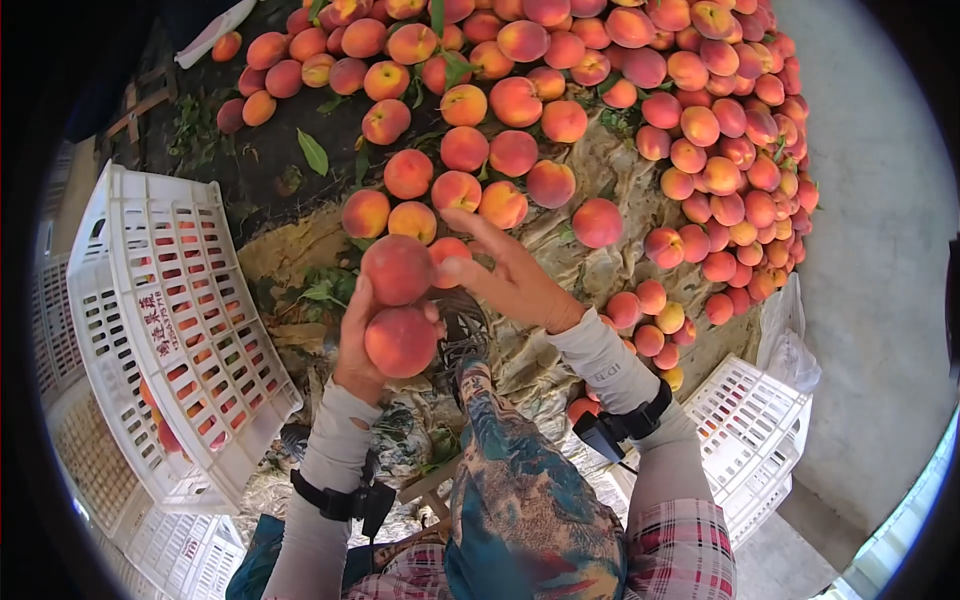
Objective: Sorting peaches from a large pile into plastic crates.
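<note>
My left hand (358, 346) holds two peaches, an upper peach (399, 270) and a lower peach (401, 342), stacked against the palm and fingers. To the right, my right hand (521, 289) is spread, thumb and forefinger apart. Its thumb overlaps a smaller-looking peach (448, 257); whether they touch cannot be told. Just beyond the fingers, several loose peaches (456, 190) lie on a dirty, wrinkled ground sheet (607, 169).
A large peach heap (720, 172) spreads across the far side and right. White slatted plastic crates (187, 322) holding peaches stand at left, with another white crate (739, 427) at right. Green leaves (313, 152) litter the ground. Concrete floor (870, 262) borders the heap.
</note>
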### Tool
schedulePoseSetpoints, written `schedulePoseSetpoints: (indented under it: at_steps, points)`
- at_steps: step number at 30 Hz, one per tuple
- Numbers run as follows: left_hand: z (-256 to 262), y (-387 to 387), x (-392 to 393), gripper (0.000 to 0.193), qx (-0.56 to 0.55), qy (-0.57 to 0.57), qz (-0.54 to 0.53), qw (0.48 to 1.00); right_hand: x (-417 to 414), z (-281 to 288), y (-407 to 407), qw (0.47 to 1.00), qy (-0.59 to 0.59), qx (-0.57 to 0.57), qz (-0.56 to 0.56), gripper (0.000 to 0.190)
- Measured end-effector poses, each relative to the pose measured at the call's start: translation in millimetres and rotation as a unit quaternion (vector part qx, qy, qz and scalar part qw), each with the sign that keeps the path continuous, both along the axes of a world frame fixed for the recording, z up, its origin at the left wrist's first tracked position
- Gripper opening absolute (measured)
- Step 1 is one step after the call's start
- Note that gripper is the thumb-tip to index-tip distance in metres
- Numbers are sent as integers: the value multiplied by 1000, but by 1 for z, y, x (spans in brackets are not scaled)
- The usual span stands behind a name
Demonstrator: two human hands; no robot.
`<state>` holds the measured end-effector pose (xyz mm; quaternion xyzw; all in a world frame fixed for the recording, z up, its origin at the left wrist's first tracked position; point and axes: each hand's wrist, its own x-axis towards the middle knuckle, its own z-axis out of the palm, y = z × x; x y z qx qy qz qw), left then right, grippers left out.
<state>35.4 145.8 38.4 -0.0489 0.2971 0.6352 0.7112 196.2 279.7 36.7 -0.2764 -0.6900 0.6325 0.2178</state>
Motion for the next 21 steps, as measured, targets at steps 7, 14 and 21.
schedulePoseSetpoints:
  at_steps: [7,14,21]
  points:
    - [73,-56,-84,61,173,-88,216,957,221,-73,73,740,-481,305,-358,56]
    - [132,-194,-210,61,138,-81,433,887,246,-108,92,750,-220,-246,-574,47]
    - [121,-174,-194,67,139,-112,515,838,279,-136,130,811,-233,99,-528,45]
